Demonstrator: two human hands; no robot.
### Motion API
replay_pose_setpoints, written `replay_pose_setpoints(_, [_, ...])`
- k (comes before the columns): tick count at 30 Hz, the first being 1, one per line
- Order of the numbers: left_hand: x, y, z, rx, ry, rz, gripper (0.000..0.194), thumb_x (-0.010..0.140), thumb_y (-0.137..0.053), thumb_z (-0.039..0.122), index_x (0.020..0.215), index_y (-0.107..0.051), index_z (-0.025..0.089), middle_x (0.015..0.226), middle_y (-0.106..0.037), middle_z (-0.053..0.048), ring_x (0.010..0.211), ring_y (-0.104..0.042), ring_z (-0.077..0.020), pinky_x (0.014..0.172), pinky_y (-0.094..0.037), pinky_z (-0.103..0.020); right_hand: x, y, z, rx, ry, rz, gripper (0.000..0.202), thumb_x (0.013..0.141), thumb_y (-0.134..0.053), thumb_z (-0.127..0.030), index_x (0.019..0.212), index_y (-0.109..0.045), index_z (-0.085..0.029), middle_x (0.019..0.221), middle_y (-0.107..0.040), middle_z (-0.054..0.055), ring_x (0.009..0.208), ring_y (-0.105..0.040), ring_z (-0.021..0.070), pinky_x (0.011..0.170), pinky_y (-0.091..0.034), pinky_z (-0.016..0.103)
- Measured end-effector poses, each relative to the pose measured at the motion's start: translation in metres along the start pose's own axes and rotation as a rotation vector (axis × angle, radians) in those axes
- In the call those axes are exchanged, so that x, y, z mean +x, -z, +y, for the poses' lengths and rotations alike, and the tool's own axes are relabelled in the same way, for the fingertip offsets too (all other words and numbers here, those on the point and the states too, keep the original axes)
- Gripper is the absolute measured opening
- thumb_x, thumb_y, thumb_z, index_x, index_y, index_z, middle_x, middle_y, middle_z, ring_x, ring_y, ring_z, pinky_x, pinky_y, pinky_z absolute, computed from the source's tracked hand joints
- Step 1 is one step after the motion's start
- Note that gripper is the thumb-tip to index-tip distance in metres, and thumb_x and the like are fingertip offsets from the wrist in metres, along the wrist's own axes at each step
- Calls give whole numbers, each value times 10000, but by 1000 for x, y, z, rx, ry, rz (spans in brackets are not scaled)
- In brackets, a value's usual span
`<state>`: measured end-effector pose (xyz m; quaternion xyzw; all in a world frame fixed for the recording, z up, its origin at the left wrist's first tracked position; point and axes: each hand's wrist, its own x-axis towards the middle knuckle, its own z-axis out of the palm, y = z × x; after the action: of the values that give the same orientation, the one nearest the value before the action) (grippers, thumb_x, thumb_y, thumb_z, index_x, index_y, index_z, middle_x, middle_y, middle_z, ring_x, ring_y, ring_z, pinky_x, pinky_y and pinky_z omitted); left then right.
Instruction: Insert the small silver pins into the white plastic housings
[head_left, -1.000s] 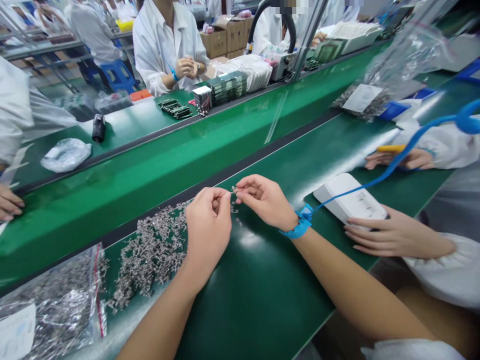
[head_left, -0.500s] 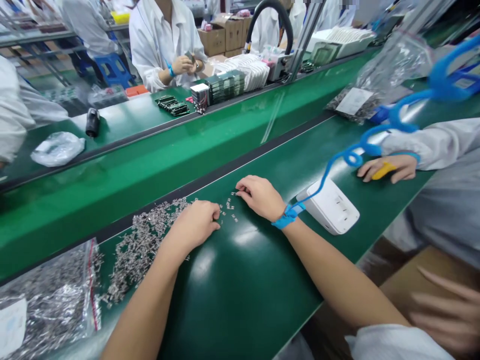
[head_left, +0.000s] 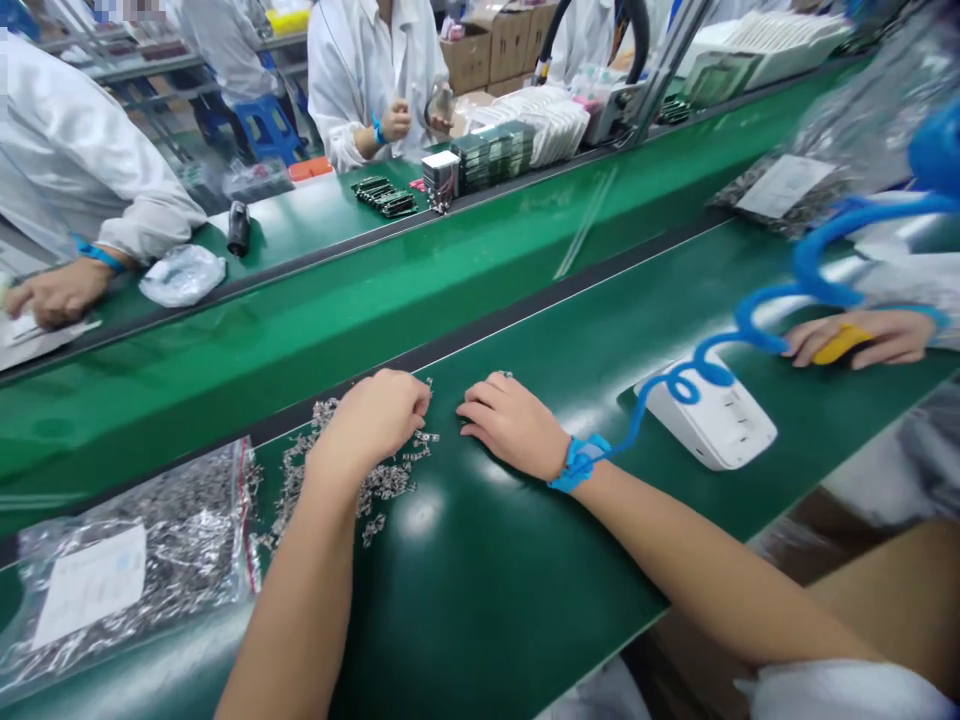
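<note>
My left hand (head_left: 381, 418) is over a pile of small metal clips (head_left: 386, 482), fingers curled in and the hand closed. Its fingertips touch loose clips at the right edge of the pile; whether it grips any is hidden. To its right, my right hand (head_left: 514, 422) rests low on the green tabletop, fingers bent and close together, with anything under them hidden. A tiny metal piece shows by its far knuckles. Around the right wrist is a blue wrist strap (head_left: 581, 463) with a coiled blue cord (head_left: 694, 370).
At left lies a clear zip bag (head_left: 187, 550) full of metal parts. A white plastic device (head_left: 709, 415) stands right of my right hand. Beyond it, a co-worker's hand (head_left: 862, 338) holds something yellow. A raised green divider (head_left: 300, 330) runs behind, with co-workers across it.
My left hand has moved up over the clips. My right hand sits slightly lower, and the loose clips between my hands now lie by the pile. The view has shifted left.
</note>
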<state>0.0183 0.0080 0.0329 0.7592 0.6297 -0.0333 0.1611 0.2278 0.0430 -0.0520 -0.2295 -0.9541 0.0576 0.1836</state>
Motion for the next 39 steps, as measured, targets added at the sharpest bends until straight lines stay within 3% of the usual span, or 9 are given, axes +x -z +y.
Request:
replay_pose_setpoints(3, [8, -11, 14, 24, -92, 44, 171, 783, -634, 43, 718, -616, 200, 751, -628, -14, 729, -592, -191, 633, -342, -279, 1, -6, 5, -52, 14, -27, 123, 980, -648, -130, 859, -656, -155, 921, -595, 83, 849, -497, 246, 744, -381, 361])
replay_pose_setpoints(7, [7, -6, 28, 67, -165, 241, 149, 833, -595, 55, 765, -612, 187, 810, -623, -38, 775, -604, -208, 675, -388, -290, 10, -3, 1, -193, 49, -31, 190, 1019, -533, -114, 860, -632, -148, 861, -581, 91, 816, -485, 257, 723, -372, 372])
replay_pose_setpoints(11, [10, -6, 50, -96, -143, 683, 136, 943, -520, 167, 845, -614, 173, 855, -624, -55, 800, -594, -211, 711, -413, -310, -1, 26, 5, -244, -87, 116, 176, 1043, -490, -142, 926, -621, -151, 979, -621, 113, 870, -526, 263, 739, -397, 369])
replay_pose_setpoints(14, [16, -30, 79, -283, -178, 935, 141, 962, -502, 186, 855, -593, 168, 848, -612, -49, 807, -572, -198, 747, -416, -320, -50, 56, 20, -126, -278, 338, 177, 1040, -464, -163, 950, -617, -162, 935, -641, 105, 868, -583, 255, 778, -446, 362])
replay_pose_setpoints(18, [20, -81, 120, -244, -492, 808, 192, 984, -470, 173, 829, -583, 166, 858, -601, -56, 854, -542, -206, 761, -386, -345, -142, 85, 49, -75, -592, 599, 167, 981, -542, -276, 892, -649, -185, 901, -687, 93, 813, -639, 260, 759, -506, 378])
replay_pose_setpoints(22, [14, -114, 141, -50, -823, 652, 165, 944, -492, 133, 795, -556, 170, 852, -559, -54, 790, -493, -202, 659, -313, -351, -192, 89, 63, -109, -820, 558, 248, 900, -557, -401, 845, -668, -186, 858, -711, 113, 714, -656, 280, 692, -532, 408])
replay_pose_setpoints(30, [-11, -117, 138, 61, -888, 581, 45, 956, -518, 164, 958, -562, 154, 963, -573, -69, 931, -550, -224, 725, -359, -353, -156, 86, -2, 219, -615, 329, 185, 1029, -432, -296, 1076, -579, -194, 787, -717, 36, 664, -678, 215, 676, -531, 330])
replay_pose_setpoints(35, [-38, -125, 124, 90, -816, 549, 298, 987, -580, 427, 1037, -578, 133, 1013, -602, -85, 985, -563, -255, 772, -373, -386, -139, 106, -27, 317, -524, 191, 134, 1018, -465, -236, 1034, -595, -208, 819, -711, 26, 721, -687, 207, 661, -519, 310])
replay_pose_setpoints(39, [-60, -127, 106, 17, -766, 557, 295, 1001, -561, 427, 1000, -588, 133, 961, -624, -74, 996, -580, -253, 799, -366, -389, -123, 115, -43, 372, -420, 47, 120, 1020, -510, -231, 1052, -624, -211, 919, -718, 34, 803, -696, 210, 709, -531, 315])
